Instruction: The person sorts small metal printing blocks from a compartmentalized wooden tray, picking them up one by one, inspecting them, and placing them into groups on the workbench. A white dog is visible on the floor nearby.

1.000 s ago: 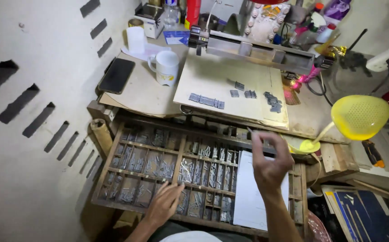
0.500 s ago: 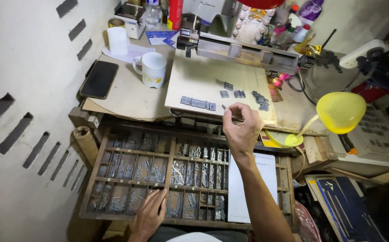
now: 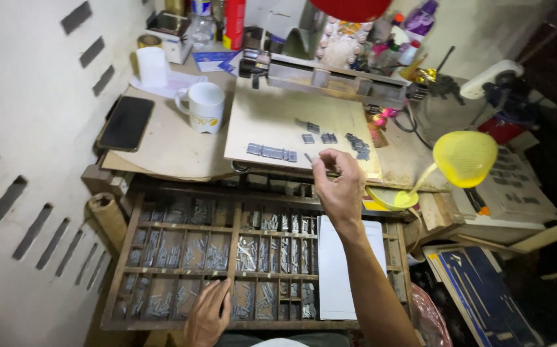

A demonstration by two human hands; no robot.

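I see my right hand (image 3: 337, 186) at centre frame, pinching a small metal type piece (image 3: 309, 157) above the board (image 3: 272, 122); left hand (image 3: 206, 315), loose, rests on type tray (image 3: 163, 257) at bottom. Mug (image 3: 204, 106), phone (image 3: 126, 122) upper left; yellow lamp (image 3: 465, 159) right.

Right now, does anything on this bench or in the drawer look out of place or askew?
Mostly orderly. The metal pieces on the board lie in loose, uneven clusters, not one line. A white sheet covers some of the type tray. The right hand pinches one small piece; the left hand rests in the tray.
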